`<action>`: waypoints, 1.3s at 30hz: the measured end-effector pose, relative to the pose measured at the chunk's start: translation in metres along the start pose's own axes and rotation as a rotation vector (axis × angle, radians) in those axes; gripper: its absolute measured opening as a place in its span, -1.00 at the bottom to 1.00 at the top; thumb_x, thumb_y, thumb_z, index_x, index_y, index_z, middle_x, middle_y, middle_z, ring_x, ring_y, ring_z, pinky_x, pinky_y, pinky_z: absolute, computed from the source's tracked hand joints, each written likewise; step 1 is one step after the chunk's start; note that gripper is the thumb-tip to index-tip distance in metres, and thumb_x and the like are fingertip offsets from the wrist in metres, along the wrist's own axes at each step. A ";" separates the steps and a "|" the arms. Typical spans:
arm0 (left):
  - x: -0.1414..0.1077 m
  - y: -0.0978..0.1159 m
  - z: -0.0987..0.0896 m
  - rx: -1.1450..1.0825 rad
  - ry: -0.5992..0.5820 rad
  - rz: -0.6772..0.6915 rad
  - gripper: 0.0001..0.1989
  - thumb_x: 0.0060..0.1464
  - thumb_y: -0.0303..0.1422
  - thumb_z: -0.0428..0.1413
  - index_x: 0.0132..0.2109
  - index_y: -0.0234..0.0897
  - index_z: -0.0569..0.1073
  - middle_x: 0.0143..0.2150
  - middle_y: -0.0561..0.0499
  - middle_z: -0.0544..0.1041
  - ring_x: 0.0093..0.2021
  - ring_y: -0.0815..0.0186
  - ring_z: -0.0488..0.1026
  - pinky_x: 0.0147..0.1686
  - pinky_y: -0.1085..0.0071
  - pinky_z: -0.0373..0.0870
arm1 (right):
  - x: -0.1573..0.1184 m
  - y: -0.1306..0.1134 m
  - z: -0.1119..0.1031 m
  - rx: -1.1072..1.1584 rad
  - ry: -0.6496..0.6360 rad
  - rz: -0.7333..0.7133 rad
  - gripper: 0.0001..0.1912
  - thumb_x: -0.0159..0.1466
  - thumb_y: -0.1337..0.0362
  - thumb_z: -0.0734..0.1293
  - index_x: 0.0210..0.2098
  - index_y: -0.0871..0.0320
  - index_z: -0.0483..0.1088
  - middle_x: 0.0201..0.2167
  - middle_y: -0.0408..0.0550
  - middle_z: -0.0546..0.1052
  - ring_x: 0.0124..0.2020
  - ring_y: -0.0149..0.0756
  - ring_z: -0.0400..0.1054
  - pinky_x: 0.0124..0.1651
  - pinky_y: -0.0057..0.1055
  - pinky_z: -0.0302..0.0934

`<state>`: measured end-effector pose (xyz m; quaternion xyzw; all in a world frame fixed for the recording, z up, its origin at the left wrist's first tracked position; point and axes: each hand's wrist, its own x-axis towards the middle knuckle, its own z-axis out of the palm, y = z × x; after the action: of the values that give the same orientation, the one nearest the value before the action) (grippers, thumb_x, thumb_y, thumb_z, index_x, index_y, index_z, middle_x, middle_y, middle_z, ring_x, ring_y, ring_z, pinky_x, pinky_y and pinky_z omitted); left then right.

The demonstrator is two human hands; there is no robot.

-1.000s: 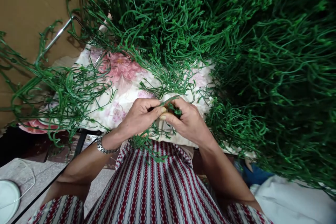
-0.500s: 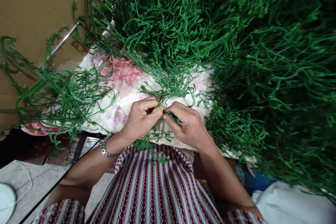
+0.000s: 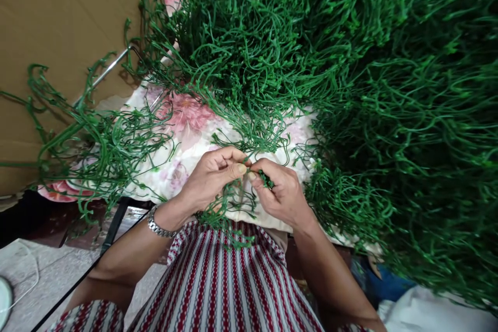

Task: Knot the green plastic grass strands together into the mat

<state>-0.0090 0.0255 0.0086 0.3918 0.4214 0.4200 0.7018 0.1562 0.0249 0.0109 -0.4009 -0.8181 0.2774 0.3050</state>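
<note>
My left hand [image 3: 212,174], with a metal watch on its wrist, is closed in a pinch at the middle of the view. Its fingertips nearly meet those of my right hand [image 3: 280,192], also pinched. Both grip thin green plastic-looking plant stems, whose joining point is mostly covered by the fingers. Some of these green stems [image 3: 225,212] dangle below my left hand toward the striped garment. A short green piece [image 3: 266,180] shows inside the curl of my right hand. Just beyond the fingertips, a loose bunch of similar stems [image 3: 257,135] lies on the flowered cloth [image 3: 182,161].
A large heap of green stems [image 3: 272,52] fills the back and right side. A smaller pile [image 3: 112,140] spreads at the left, near a metal rod [image 3: 111,67] and brown cardboard [image 3: 70,21]. White fabric [image 3: 424,308] lies at the lower right.
The view has shifted slightly. My fingertips have moved a little to the right and pinch differently; the stem that stuck up between them now shows less. More of the dangling stems is visible.
</note>
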 end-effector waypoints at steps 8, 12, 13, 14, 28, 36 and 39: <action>0.004 0.002 -0.002 0.420 -0.032 0.146 -0.80 -0.01 -0.41 0.06 -0.52 -0.34 0.22 -0.56 0.16 0.11 -0.51 0.50 0.06 -0.52 0.55 0.04 | 0.000 0.004 0.004 -0.192 0.025 -0.075 -0.83 0.15 0.46 0.15 -0.25 0.21 0.25 -0.44 -0.05 0.38 -0.41 -0.36 0.25 -0.35 -0.46 0.14; 0.006 0.008 -0.004 0.503 -0.158 0.124 -0.84 -0.02 -0.45 0.03 -0.53 -0.35 0.27 -0.59 0.16 0.10 -0.53 0.51 0.06 -0.54 0.56 0.02 | 0.000 0.003 -0.004 -0.182 -0.069 -0.060 -0.91 0.12 0.45 0.15 -0.44 0.19 0.25 -0.58 -0.13 0.30 -0.51 -0.39 0.17 -0.43 -0.47 0.06; 0.005 0.010 -0.006 0.489 -0.224 0.088 -0.83 -0.03 -0.45 0.03 -0.54 -0.35 0.27 -0.60 0.16 0.09 -0.55 0.51 0.04 -0.56 0.57 0.00 | 0.001 0.003 -0.007 -0.131 -0.105 -0.068 -0.90 0.13 0.44 0.15 -0.47 0.18 0.25 -0.60 -0.14 0.29 -0.52 -0.40 0.16 -0.43 -0.47 0.05; 0.005 0.013 -0.008 0.454 -0.305 0.043 -0.81 -0.03 -0.43 0.04 -0.56 -0.35 0.27 -0.62 0.17 0.08 -0.58 0.51 0.03 -0.59 0.56 -0.02 | 0.001 0.003 -0.009 -0.050 -0.143 -0.086 -0.89 0.14 0.43 0.15 -0.48 0.18 0.26 -0.60 -0.15 0.30 -0.53 -0.42 0.16 -0.44 -0.48 0.05; 0.002 0.016 -0.017 0.020 -0.479 -0.082 -0.87 -0.16 -0.33 0.21 -0.52 -0.31 0.47 -0.61 0.05 0.37 -0.60 0.44 0.23 -0.57 0.48 0.16 | 0.002 0.003 -0.024 0.770 -0.185 -0.075 -0.81 0.25 0.25 0.19 -0.45 0.18 0.33 -0.52 -0.09 0.36 -0.44 -0.42 0.27 -0.35 -0.44 0.17; 0.004 0.003 0.000 -0.008 0.065 0.080 -0.74 -0.14 -0.30 0.22 -0.54 -0.32 0.30 -0.57 0.13 0.18 -0.55 0.50 0.12 -0.56 0.53 0.07 | 0.001 -0.004 -0.016 0.384 0.071 0.058 -0.77 0.29 0.21 0.13 -0.42 0.17 0.28 -0.08 0.06 0.33 -0.09 -0.25 0.26 -0.06 -0.27 0.17; 0.004 -0.002 0.000 0.027 0.146 0.147 -0.79 -0.11 -0.34 0.21 -0.52 -0.32 0.33 -0.56 0.12 0.20 -0.53 0.49 0.13 -0.53 0.53 0.08 | -0.001 -0.008 -0.012 0.361 0.113 0.097 -0.81 0.30 0.24 0.11 -0.37 0.15 0.26 -0.32 -0.02 0.41 -0.28 -0.33 0.33 -0.18 -0.34 0.23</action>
<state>-0.0073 0.0280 0.0056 0.3993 0.4473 0.4922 0.6311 0.1619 0.0224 0.0244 -0.3934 -0.7163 0.4111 0.4038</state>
